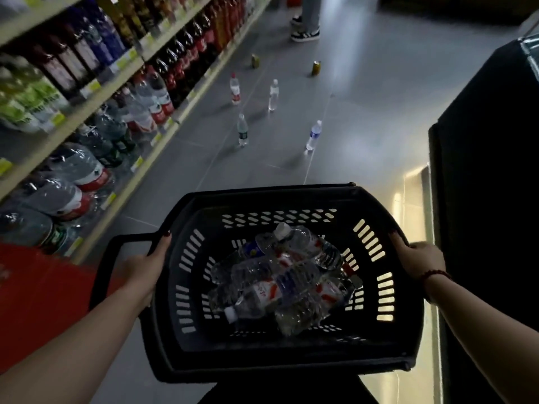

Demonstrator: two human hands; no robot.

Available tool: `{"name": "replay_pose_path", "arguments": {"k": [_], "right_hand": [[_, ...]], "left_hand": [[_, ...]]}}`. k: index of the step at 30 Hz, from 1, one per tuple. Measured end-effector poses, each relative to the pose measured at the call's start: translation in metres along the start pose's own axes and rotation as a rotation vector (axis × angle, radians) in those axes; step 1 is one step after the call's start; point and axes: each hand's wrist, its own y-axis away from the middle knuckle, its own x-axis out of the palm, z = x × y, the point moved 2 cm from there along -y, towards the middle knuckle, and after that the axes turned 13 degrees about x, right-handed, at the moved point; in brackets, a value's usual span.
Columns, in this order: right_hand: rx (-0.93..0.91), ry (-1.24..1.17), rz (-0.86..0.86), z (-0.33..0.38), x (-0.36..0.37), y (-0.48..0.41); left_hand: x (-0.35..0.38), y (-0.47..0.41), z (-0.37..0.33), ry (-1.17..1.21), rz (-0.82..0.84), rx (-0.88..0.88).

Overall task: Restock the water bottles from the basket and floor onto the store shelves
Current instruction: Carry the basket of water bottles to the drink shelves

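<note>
I hold a black plastic basket (pixel 388 325) in front of me, above the floor. My left hand (pixel 145 266) grips its left rim and my right hand (pixel 420 258) grips its right rim. Several clear water bottles (pixel 280 275) lie jumbled in the basket. Several more water bottles stand upright on the grey floor ahead: one with a red label (pixel 235 88), one plain (pixel 273 95), one with a green label (pixel 242 130), one with a blue label (pixel 313 135). The store shelves (pixel 96 97) run along the left, filled with bottled drinks.
Two yellow cans (pixel 255 60) (pixel 316 68) stand on the floor beyond the bottles. A person's legs and sneakers (pixel 306 27) are at the far end of the aisle. A dark cabinet (pixel 490 170) lines the right side. A red object (pixel 43 301) sits at lower left.
</note>
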Motion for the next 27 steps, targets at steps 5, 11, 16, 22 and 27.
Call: {"name": "replay_pose_path", "arguments": {"k": [5, 11, 16, 22, 27], "right_hand": [[-0.1, 0.079, 0.072, 0.098, 0.016, -0.078], [-0.271, 0.192, 0.15, 0.231, 0.045, -0.148], [-0.377, 0.27, 0.18, 0.344, 0.081, -0.175], [-0.403, 0.33, 0.255, 0.452, 0.148, -0.184], [-0.457, 0.416, 0.264, 0.532, 0.205, -0.186]], "left_hand": [[0.03, -0.045, -0.038, 0.019, -0.093, -0.097], [0.038, -0.09, -0.046, -0.007, -0.256, -0.294], [0.041, -0.131, -0.074, 0.03, -0.338, -0.389], [0.023, -0.22, -0.077, 0.083, -0.434, -0.453], [0.004, -0.278, -0.096, 0.165, -0.507, -0.482]]}}
